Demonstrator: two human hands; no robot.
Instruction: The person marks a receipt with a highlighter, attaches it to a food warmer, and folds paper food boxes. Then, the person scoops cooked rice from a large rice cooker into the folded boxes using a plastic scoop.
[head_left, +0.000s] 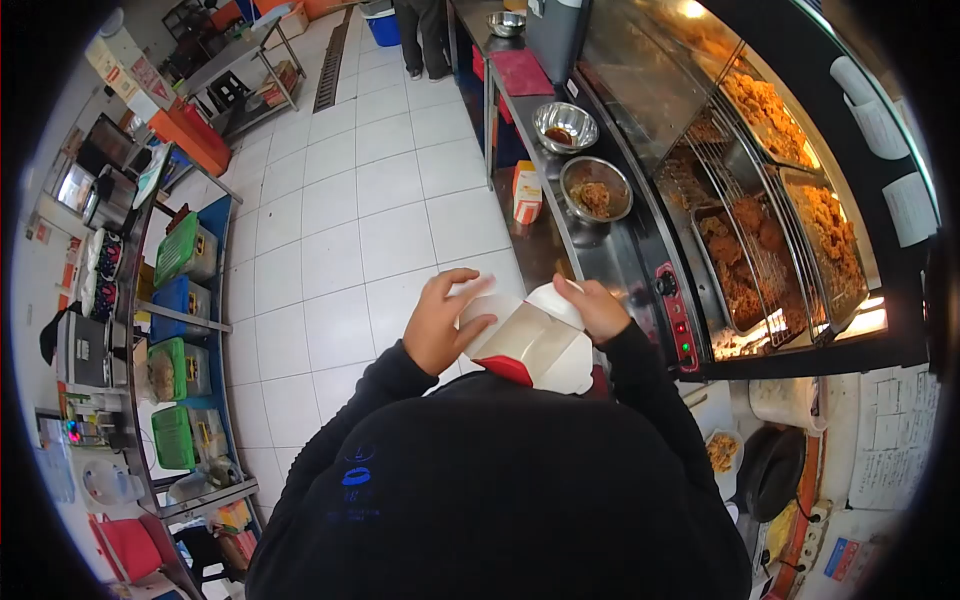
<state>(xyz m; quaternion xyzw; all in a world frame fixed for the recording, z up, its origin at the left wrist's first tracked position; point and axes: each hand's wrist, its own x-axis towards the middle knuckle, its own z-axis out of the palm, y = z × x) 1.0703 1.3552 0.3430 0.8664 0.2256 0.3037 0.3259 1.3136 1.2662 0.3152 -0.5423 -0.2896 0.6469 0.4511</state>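
An unfolded-topped paper takeaway box, white inside with a red outer panel, is in front of my body at waist height. Nothing shows inside it. My right hand grips the box's upper right flap between thumb and fingers. At the box's left flap is my left hand, thumb and fingers apart. That flap is blurred, and I cannot tell whether the left fingertips touch it.
On my right, a heated display case holds trays of fried food. Metal bowls, one with fried pieces, stand on the steel counter. Shelving with lidded tubs runs along the left. A person stands far ahead on the tiled floor.
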